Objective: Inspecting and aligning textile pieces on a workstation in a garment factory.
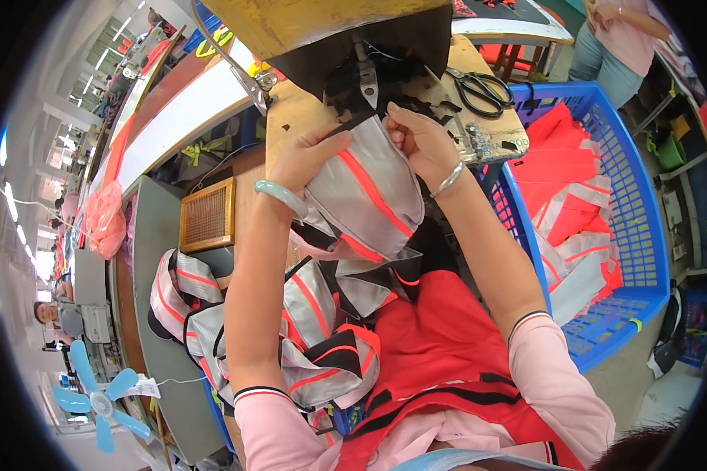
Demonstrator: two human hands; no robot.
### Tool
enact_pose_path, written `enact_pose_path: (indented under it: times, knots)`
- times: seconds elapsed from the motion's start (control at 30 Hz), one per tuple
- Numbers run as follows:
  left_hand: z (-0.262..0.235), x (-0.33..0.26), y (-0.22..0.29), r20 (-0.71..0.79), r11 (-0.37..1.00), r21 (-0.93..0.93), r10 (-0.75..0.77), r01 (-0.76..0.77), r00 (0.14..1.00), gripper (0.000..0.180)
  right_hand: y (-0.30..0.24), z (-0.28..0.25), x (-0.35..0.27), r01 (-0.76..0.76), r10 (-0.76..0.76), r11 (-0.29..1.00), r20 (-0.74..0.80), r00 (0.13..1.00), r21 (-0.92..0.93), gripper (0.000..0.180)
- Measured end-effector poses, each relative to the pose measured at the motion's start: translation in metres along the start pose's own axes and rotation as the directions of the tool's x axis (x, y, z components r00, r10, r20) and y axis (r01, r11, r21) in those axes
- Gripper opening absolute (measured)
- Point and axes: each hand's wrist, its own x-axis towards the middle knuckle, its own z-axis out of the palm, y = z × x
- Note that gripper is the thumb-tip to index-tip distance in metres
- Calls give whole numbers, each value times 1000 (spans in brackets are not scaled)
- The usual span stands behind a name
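A silver-grey fabric piece (369,177) with a bright red stripe and dark edging is stretched between my hands, just below the metal tip (368,82) of a machine. My left hand (310,157), with a pale bangle at the wrist, grips its upper left edge, thumb on top. My right hand (426,145) pinches its upper right corner, with fingers curled in. More silver and red-striped pieces (310,294) hang below and heap up on my left, beside my red apron (440,337).
The yellow-topped machine (353,23) stands on a wooden work surface (291,114) with black scraps. Black-handled scissors (481,93) lie to its right. A blue plastic basket (644,228) holds red and silver pieces. A blue fan (100,402) is at left; another person (617,43) stands far right.
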Motion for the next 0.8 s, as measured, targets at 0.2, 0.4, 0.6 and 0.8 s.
enact_pose_path:
  times: [0.2, 0.4, 0.6, 0.8]
  knots:
    - [-3, 6, 6, -41, 999, 38, 26, -24, 999, 25, -10, 3, 5, 72, -75, 997, -72, 995, -39, 17]
    - [9, -34, -4, 142, 948, 314, 1, -46, 990, 32, -21, -27, -66, 377, -480, 240, 228, 847, -895, 59]
    - [27, -97, -18, 519, 650, 549, 226, -525, 824, 38, -7, -18, -165, 51, 55, 845, 182, 982, -533, 24]
    - [33, -120, -40, 377, 586, 688, 215, -428, 901, 22, -24, -42, -190, 256, -310, 453, 119, 943, -854, 34]
